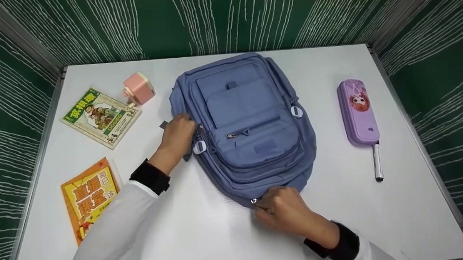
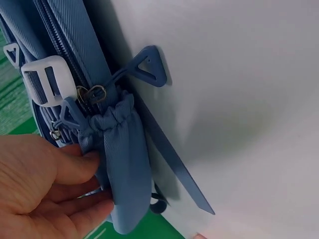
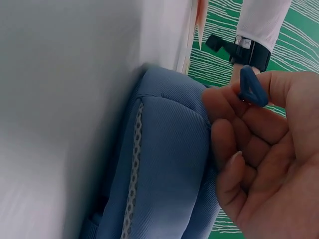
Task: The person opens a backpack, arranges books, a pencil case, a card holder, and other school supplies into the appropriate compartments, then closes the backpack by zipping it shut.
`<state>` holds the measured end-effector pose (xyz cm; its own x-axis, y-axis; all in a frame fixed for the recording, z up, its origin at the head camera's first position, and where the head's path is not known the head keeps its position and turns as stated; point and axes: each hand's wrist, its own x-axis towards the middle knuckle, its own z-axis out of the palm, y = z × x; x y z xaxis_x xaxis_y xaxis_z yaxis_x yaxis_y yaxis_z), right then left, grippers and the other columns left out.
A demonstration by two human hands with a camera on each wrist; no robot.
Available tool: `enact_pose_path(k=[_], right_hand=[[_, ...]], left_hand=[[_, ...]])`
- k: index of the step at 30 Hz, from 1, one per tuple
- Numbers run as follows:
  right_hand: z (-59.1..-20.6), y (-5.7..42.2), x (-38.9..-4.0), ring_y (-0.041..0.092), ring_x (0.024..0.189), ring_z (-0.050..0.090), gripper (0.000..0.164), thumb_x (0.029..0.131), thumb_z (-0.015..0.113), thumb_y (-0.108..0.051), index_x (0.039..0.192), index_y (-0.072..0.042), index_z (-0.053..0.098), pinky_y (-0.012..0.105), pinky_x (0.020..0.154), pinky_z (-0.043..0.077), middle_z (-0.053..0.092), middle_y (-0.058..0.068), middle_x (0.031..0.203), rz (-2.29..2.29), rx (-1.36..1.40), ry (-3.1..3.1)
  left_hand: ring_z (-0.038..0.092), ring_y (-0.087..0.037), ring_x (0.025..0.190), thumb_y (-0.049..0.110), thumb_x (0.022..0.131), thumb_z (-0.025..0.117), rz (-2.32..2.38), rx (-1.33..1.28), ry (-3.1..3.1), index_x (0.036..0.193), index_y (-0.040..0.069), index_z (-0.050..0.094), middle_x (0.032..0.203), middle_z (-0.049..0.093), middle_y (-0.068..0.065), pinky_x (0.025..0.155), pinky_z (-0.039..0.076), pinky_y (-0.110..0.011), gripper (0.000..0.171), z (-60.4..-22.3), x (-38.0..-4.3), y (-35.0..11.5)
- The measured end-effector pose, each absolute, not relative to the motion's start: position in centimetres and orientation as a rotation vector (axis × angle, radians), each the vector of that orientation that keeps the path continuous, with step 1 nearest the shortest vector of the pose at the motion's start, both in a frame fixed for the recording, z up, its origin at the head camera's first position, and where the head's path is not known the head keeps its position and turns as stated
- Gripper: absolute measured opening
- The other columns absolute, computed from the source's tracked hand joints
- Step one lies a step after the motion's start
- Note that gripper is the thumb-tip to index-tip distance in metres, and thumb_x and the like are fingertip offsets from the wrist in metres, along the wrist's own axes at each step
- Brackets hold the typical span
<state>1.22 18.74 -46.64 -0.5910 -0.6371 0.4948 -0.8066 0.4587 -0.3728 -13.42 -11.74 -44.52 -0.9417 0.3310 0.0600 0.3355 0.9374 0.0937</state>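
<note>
A blue backpack (image 1: 252, 98) lies with its front pockets facing up on the white table. My left hand (image 1: 177, 136) is at its left side, near a white buckle (image 1: 200, 147). In the left wrist view, the thumb and fingers pinch the gathered side pocket (image 2: 129, 169), beside a zipper with a triangular pull (image 2: 157, 69). At the backpack's near edge is my right hand (image 1: 284, 209). Its thumb and index finger pinch a blue triangular zipper pull (image 3: 251, 89) in the right wrist view; the other fingers are curled. The zipper's opening there is hidden.
On the left lie a green-and-cream book (image 1: 101, 117) and an orange-and-yellow book (image 1: 92, 194), partly under the left sleeve. A pink box-shaped object (image 1: 139, 89) stands behind them. At right are a purple pencil case (image 1: 358, 111) and a marker (image 1: 377, 162).
</note>
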Motion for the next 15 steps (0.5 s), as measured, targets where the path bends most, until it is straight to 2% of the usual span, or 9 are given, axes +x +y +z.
enact_pose_path(k=[5,10,13,15], right_hand=[[-46.7,17.3,1.2,0.002,0.051,0.039,0.028,0.065,0.073,-0.006,0.053,-0.022,0.053,0.018,0.042,0.026,0.041,-0.012,0.054,0.855,1.227,-2.419],[-46.7,16.0,1.2,0.000,0.053,0.029,0.039,0.065,0.072,-0.005,0.051,-0.022,0.040,0.016,0.043,0.018,0.033,-0.013,0.055,0.850,1.216,-2.417],[-46.8,15.1,1.1,0.000,0.054,0.024,0.042,0.065,0.072,-0.004,0.050,-0.021,0.036,0.016,0.044,0.016,0.030,-0.013,0.055,0.859,1.215,-2.422],[-46.9,14.7,1.0,0.000,0.054,0.024,0.042,0.066,0.072,-0.004,0.050,-0.021,0.036,0.016,0.044,0.017,0.030,-0.013,0.055,0.870,1.213,-2.426]], left_hand=[[0.067,-0.037,0.096,-0.014,0.087,0.066,-0.139,-0.557,-2.979,0.102,-0.008,0.075,0.101,0.068,-0.023,0.083,0.059,-0.045,0.018,-44.8,-14.5,-11.8],[0.067,-0.036,0.093,-0.011,0.090,0.065,-0.047,-0.595,-2.911,0.100,-0.009,0.072,0.097,0.067,-0.023,0.084,0.057,-0.043,0.012,-45.1,-15.4,-11.4],[0.067,-0.037,0.096,-0.011,0.092,0.064,-0.002,-0.586,-2.922,0.105,-0.010,0.070,0.101,0.068,-0.024,0.088,0.056,-0.043,0.015,-45.1,-15.8,-11.3],[0.067,-0.038,0.101,-0.010,0.093,0.063,0.056,-0.581,-2.923,0.118,-0.011,0.066,0.107,0.069,-0.025,0.093,0.055,-0.043,0.025,-45.0,-16.0,-11.3]])
